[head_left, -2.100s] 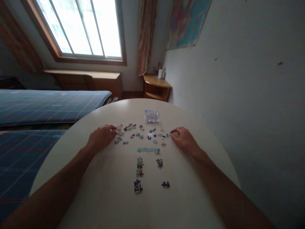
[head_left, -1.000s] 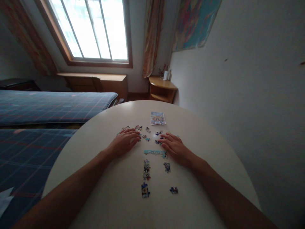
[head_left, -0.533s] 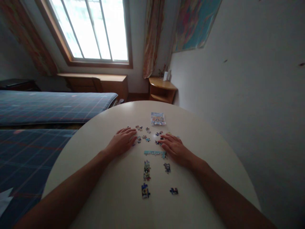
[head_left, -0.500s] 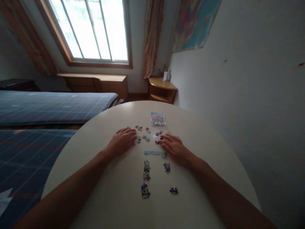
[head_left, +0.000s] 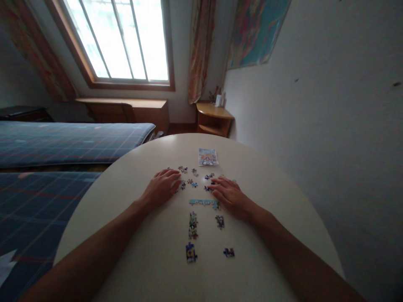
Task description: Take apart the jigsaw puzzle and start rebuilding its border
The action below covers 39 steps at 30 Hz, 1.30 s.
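Both hands rest flat on a round cream table, palms down over loose jigsaw pieces. My left hand has its fingers stretched out and covers the left part of the scatter. My right hand lies flat over the right part, fingertips pointing left. Just below the fingers lies a joined light-blue strip. Nearer me sit a joined vertical strip, a small cluster, a blue and yellow chunk and a single dark piece.
A small picture card lies at the table's far side. A white wall runs along the right. Beds with blue plaid covers stand to the left. A wooden corner shelf and a window are at the back.
Since two seconds ago both hands slid inward, sweeping the scattered pieces toward the middle. Over the last half second they have stayed almost still.
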Motion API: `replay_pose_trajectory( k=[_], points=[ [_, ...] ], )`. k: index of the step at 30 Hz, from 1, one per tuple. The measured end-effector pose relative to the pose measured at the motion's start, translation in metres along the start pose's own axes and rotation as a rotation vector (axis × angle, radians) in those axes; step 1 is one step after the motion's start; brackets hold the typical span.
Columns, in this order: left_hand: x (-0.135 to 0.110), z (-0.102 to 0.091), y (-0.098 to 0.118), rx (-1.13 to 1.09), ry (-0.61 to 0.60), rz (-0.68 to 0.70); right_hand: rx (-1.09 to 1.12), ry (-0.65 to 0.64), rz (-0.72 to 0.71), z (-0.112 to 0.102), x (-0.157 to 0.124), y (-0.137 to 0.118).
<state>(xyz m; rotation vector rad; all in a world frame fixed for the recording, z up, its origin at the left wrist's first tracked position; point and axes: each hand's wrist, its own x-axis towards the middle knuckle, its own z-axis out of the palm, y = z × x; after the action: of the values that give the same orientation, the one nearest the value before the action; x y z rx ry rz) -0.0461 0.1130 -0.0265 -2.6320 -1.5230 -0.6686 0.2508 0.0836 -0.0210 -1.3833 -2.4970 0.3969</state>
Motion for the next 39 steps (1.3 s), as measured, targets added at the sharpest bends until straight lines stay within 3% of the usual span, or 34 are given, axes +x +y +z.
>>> replay_pose_trajectory(
  k=[14, 20, 26, 33, 39],
  points=[
    [0.003, 0.011, 0.004, -0.023, -0.089, 0.067, 0.037, 0.009, -0.039, -0.003, 0.0, 0.0],
    [0.029, 0.013, 0.007, -0.041, -0.099, 0.038, 0.051, 0.015, -0.045, -0.006, 0.0, -0.001],
    [0.057, 0.021, 0.008, -0.008, -0.194, 0.157, 0.056, 0.002, -0.04, -0.006, -0.001, -0.002],
    [0.063, 0.013, -0.003, -0.022, -0.176, 0.079, 0.053, 0.01, -0.053, -0.005, 0.001, 0.0],
    [0.068, 0.025, -0.012, -0.056, -0.189, 0.011, 0.059, 0.015, -0.055, -0.005, 0.001, 0.0]
  ],
)
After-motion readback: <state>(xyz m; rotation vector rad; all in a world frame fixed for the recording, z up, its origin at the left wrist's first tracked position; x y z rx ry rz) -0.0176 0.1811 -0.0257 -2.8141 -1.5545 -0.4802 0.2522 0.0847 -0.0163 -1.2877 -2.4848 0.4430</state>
